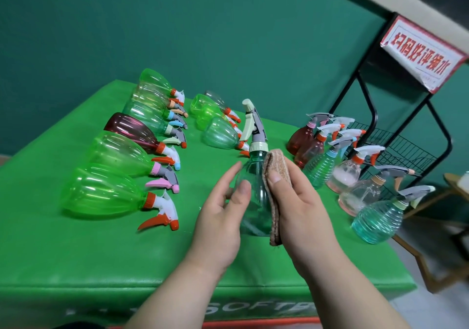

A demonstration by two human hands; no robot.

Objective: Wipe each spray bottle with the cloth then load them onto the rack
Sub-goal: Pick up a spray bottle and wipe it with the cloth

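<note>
A clear teal spray bottle (255, 194) with a cream and grey trigger head stands upright on the green mat (76, 252) in the middle. My left hand (220, 217) grips its left side, thumb on the front. My right hand (297, 209) holds a folded brown cloth (275, 176) against the bottle's right side, thumb on top of the cloth. Several green and one dark red bottle (132, 130) lie on their sides at left and centre back. Several upright bottles (345, 173) stand at the right beside the black wire rack (396, 148).
The rack has wire baskets and a red-and-white sign (423, 54) on top. A wooden stool or chair (454, 196) is past the mat's right edge. A green wall runs behind the mat.
</note>
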